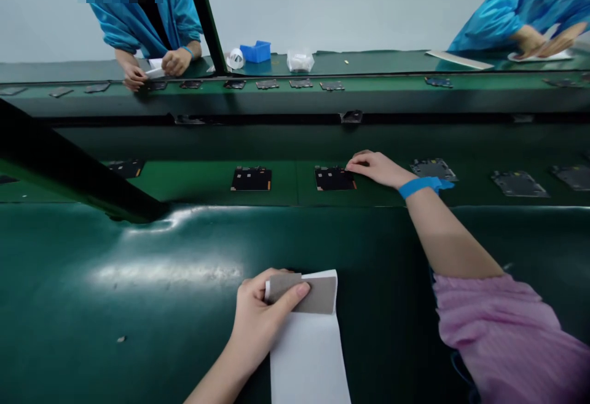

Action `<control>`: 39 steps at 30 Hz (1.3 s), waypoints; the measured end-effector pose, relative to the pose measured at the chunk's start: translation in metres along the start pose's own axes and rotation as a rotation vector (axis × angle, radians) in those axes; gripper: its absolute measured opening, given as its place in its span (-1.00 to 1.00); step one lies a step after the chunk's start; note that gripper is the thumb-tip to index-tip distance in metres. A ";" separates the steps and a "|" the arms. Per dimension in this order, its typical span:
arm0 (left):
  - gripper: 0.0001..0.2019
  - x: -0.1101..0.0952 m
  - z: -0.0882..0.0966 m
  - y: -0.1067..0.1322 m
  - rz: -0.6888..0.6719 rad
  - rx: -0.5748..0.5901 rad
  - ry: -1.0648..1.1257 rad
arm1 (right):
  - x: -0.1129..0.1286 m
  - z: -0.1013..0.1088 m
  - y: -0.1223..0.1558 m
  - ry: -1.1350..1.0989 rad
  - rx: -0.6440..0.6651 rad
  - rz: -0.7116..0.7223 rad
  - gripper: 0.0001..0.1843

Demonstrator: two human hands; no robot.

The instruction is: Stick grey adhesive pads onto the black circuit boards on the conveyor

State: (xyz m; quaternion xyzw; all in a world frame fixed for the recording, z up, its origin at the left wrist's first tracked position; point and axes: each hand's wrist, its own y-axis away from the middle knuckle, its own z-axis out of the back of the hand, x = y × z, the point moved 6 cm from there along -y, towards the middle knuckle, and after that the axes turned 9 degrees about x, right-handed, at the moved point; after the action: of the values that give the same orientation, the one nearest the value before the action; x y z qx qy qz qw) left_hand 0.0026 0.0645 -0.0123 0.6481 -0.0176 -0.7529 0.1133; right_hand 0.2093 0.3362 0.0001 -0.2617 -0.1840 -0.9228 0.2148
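In the head view, my left hand [270,312] is closed on a white paper strip [306,355], with a grey rectangular sheet [318,296] lying across its upper end under my thumb. The strip hangs down toward me past the bottom of the view. Farther out, my right hand [375,167] reaches over the green belt [286,198], a blue band [424,187] round its wrist. Its thumb and index finger pinch at the upper right corner of a black circuit board [334,179]. The fingertips partly hide that corner. The board lies flat.
Another black board [251,179] lies left on the belt; greyer boards [519,184] lie right. A dark post [78,158] slants across the left. Beyond a divider, two co-workers in blue work by a second row of boards. A blue bin [255,52] stands there.
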 end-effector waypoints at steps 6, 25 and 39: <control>-0.83 -0.003 0.000 0.004 0.059 -0.069 0.018 | -0.008 -0.001 -0.005 0.078 0.072 -0.007 -0.65; -0.77 0.004 -0.003 -0.002 0.032 0.039 0.106 | 0.146 -0.087 0.118 -0.267 0.304 0.413 -0.82; -0.70 0.005 -0.007 -0.003 0.060 0.093 0.173 | 0.146 -0.080 0.110 -0.194 0.269 0.390 -0.73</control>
State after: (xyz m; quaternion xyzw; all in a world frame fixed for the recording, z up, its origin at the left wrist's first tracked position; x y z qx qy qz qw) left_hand 0.0087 0.0669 -0.0189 0.7144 -0.0621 -0.6888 0.1068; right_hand 0.1182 0.1635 0.0434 -0.3488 -0.2707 -0.8016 0.4031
